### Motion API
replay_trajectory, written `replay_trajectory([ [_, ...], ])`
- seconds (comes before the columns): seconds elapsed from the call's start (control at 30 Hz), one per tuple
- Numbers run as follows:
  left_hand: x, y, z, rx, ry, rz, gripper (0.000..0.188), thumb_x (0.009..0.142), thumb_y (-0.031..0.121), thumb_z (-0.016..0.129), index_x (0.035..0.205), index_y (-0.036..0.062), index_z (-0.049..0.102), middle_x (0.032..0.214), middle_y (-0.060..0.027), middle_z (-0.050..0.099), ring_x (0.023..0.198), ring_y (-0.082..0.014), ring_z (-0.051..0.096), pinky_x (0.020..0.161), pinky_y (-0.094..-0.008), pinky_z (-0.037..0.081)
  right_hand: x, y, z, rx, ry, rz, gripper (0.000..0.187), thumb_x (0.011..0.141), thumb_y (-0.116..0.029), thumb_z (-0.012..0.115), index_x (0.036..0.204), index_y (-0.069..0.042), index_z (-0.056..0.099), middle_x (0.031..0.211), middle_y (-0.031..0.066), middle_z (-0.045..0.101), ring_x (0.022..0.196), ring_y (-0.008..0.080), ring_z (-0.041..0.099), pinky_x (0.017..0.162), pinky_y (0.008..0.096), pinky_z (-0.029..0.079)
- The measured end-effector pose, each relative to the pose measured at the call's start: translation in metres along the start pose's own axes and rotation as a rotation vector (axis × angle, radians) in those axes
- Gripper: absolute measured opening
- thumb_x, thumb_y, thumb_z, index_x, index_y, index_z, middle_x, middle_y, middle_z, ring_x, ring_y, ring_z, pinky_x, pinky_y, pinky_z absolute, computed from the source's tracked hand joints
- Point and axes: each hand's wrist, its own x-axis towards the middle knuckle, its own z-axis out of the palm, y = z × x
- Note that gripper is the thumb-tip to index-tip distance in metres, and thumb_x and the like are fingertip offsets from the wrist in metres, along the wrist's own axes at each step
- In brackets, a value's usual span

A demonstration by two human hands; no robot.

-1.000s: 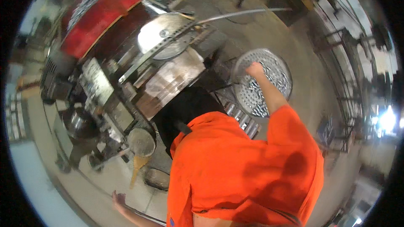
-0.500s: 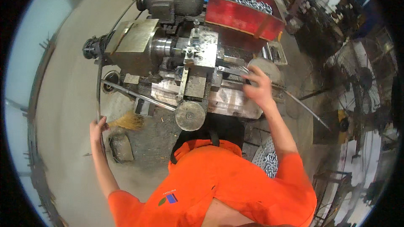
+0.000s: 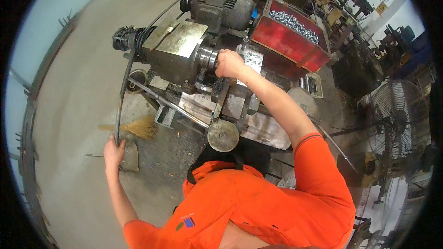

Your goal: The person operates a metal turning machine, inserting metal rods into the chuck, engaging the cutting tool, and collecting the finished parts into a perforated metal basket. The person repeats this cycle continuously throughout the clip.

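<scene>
My left hand (image 3: 114, 151) is closed around the lower part of a long dark lever rod (image 3: 121, 106), which runs up to the left end of a small lathe's headstock (image 3: 173, 48). My right hand (image 3: 230, 63) is up at the lathe's shiny spindle nose (image 3: 207, 58), with its fingers curled together at the front of it. Whatever lies between those fingers is hidden by the hand. Just right of it, partly behind the wrist, is the metal tool block (image 3: 254, 59). Below sits a round metal disc (image 3: 223, 135) with a long steel handle (image 3: 173, 106) reaching left.
Behind the lathe are a finned motor (image 3: 224, 11) and a red box (image 3: 284, 40) heaped with small shiny metal parts. A straw broom (image 3: 142, 127) and a dustpan (image 3: 131, 157) lie on the left floor. At right are another steel rod (image 3: 337, 146) and a caged fan (image 3: 392, 117).
My right hand has moved left from the right side of the lathe to the spindle, and its fingers have closed. My left hand keeps hold of the lever rod. The view has shifted.
</scene>
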Motion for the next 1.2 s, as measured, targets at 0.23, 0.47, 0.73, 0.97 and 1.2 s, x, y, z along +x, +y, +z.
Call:
replay_trajectory([
  [0.23,-0.003,0.006,0.002,0.09,0.132,0.006,0.035,0.079,0.028,0.063,0.098,0.0003,0.053,0.077,-0.0229,0.062,0.077,-0.0405,0.06,0.067,-0.0482,0.047,0.003,-0.002,0.0,0.137,-0.071,0.103,0.02,0.053,-0.016,0.061,0.066,-0.002,0.067,0.089,0.0167,0.06,0.087,0.0336,0.059,0.075,0.0378,0.048],
  [0.47,0.04,-0.053,0.012,0.338,0.06,0.011,0.027,0.076,0.022,0.062,0.095,0.0033,0.059,0.075,-0.0186,0.063,0.074,-0.0355,0.062,0.064,-0.0449,0.049,-0.001,0.008,0.001,0.167,-0.153,0.139,0.023,0.054,-0.019,0.062,0.071,-0.007,0.07,0.09,0.0138,0.059,0.087,0.0316,0.058,0.076,0.0366,0.047],
  [0.73,0.175,-0.166,-0.04,0.713,0.322,0.233,0.008,0.074,0.008,0.056,0.081,0.0068,0.051,0.068,-0.0122,0.06,0.06,-0.0287,0.06,0.052,-0.0388,0.047,-0.003,0.003,-0.006,0.137,-0.129,0.105,0.026,0.055,-0.02,0.061,0.077,-0.008,0.071,0.09,0.0115,0.06,0.088,0.0298,0.059,0.077,0.0363,0.048],
  [0.97,0.16,-0.058,0.031,-0.182,0.807,0.369,0.032,0.088,0.02,0.057,0.108,-0.0038,0.058,0.101,-0.016,0.064,0.085,-0.0279,0.064,0.072,-0.037,0.051,-0.115,0.035,-0.065,0.099,0.14,0.057,0.036,0.055,-0.018,0.061,0.088,-0.002,0.066,0.112,0.0181,0.055,0.103,0.0338,0.052,0.086,0.0405,0.044],
  [1.2,0.166,0.026,0.245,-0.197,-0.45,0.422,0.036,0.085,0.027,0.06,0.109,0.0,0.057,0.103,-0.0132,0.063,0.076,-0.0216,0.061,0.069,-0.0363,0.049,-0.395,0.092,-0.192,-0.288,0.105,0.57,0.033,0.061,-0.021,0.064,0.085,0.001,0.065,0.079,0.0167,0.059,0.076,0.0335,0.056,0.065,0.0418,0.046],
])
